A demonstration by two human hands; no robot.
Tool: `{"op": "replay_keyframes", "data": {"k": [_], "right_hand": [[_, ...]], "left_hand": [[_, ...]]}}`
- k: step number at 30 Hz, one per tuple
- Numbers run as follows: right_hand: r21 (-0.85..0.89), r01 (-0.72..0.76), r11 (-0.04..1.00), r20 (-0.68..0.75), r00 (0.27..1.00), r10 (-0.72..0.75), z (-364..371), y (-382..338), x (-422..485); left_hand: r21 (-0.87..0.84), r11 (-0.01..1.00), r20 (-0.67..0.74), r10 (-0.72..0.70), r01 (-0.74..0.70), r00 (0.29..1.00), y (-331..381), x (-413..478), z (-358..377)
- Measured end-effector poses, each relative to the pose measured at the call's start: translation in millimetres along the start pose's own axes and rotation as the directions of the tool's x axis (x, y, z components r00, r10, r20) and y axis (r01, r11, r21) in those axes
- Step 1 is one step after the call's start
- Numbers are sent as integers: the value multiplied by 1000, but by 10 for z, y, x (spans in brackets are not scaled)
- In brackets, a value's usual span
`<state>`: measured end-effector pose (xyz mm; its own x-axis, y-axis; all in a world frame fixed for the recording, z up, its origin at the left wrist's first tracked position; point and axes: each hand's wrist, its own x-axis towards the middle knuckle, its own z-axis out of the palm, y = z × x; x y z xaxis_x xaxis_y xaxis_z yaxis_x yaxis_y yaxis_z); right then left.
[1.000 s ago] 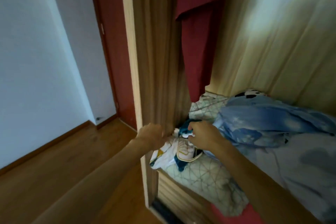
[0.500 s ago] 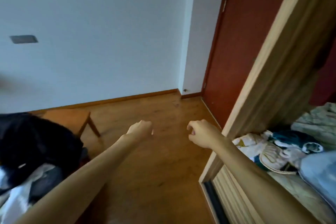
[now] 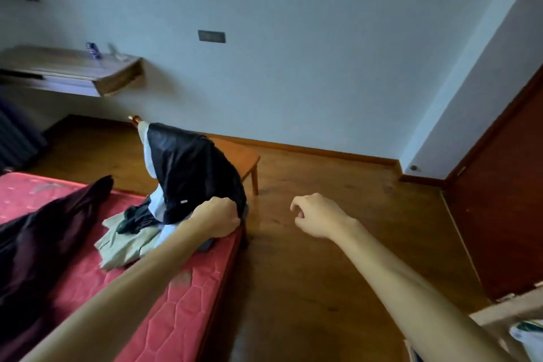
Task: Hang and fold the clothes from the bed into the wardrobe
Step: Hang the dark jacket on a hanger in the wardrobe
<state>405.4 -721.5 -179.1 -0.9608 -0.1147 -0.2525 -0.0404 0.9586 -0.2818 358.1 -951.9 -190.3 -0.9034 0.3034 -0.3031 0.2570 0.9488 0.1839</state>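
- While the left hand (image 3: 218, 217) is clenched in a fist on the black garment (image 3: 188, 173), bunching the cloth at its lower edge, the garment rises in a peak above and behind the knuckles.
- White fabric (image 3: 158, 206) shows along the garment's edge, just left of that hand.
- A pale green garment (image 3: 123, 244) lies crumpled on the bed (image 3: 164, 320), left of and below the fist, with a dark green piece (image 3: 135, 217) on top of it.
- Farther left of the hand, a dark maroon garment (image 3: 44, 232) sprawls across the red mattress.
- The right hand (image 3: 318, 216) hangs over the wooden floor (image 3: 323, 288), empty, fingers loosely curled and apart, well right of the fist.
- Beyond the black garment stands a small wooden stool (image 3: 246, 159).
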Motion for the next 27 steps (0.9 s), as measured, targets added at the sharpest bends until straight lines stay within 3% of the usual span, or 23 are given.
{"op": "replay_keyframes", "data": {"k": [13,22,27], "right_hand": [[-98,313,945,218,933,-286,685,-2091,1536],[-129,509,851,392,814,-428,1111,-2882,2703],[-48,587,808,493,718,-492,1327,-3255,3350]], "left_hand": [[-147,932,41,-327,330,944,-2444,-236,246],[-260,783,110,-557,565,823,-3387,-128,419],[-317,627,153,-706,711,691,-3722,-88,308]]}}
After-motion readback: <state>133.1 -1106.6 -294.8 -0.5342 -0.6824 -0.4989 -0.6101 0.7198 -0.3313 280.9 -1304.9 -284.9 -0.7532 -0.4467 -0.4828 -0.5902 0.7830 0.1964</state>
